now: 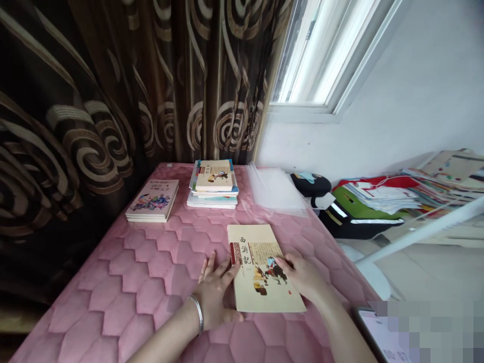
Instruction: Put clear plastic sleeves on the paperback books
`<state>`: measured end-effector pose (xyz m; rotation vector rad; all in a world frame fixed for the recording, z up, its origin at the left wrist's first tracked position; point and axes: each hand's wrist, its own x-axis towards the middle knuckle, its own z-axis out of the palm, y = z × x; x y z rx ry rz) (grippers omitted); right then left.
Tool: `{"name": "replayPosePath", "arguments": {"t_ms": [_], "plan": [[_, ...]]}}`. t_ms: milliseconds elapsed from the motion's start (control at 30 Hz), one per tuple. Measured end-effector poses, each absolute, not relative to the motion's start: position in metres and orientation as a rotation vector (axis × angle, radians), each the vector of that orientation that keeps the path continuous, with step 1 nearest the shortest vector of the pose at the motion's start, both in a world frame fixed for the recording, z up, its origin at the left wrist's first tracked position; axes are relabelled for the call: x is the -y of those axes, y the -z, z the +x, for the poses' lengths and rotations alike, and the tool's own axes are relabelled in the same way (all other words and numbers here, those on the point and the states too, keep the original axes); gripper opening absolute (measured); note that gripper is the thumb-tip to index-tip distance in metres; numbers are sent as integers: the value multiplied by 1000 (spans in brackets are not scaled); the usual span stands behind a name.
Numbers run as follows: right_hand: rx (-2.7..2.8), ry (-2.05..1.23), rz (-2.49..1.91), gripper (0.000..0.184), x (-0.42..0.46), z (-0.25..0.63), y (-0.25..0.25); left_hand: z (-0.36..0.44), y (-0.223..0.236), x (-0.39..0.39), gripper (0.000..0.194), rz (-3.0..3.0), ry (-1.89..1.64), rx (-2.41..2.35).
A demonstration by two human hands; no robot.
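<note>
A cream-coloured book (260, 297) with Chinese characters and painted figures on its cover lies flat on the pink quilted surface (117, 302). Beside its left edge is my left hand (215, 295), wearing a silver bangle, fingers spread; the index fingertip touches the cover's edge and the thumb is near the lower left corner. My right hand (302, 275) grips the book's right edge with the thumb on the cover; its other fingers are mostly hidden. Beyond the book, a similar smaller cream book (214, 182) tops a stack of books (212, 200).
A pile of books with a cartoon cover (153, 201) sits at the back left. Clear plastic sheets (278, 189) lie at the back right. Past the right edge are bags and papers (374, 201), a white pole (423, 232) and a phone (381, 335). A patterned curtain (170, 75) hangs behind.
</note>
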<state>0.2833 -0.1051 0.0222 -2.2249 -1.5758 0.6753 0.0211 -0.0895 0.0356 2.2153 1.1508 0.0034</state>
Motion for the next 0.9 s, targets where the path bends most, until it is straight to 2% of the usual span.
{"name": "replayPosePath", "arguments": {"t_ms": [467,900], "plan": [[1602,-598,-2225,27,104,276,-24,25,-41,91,114,2197,47,-1191],[1633,-593,-2306,29,102,271,-24,27,-42,88,119,2189,69,-1220]]}}
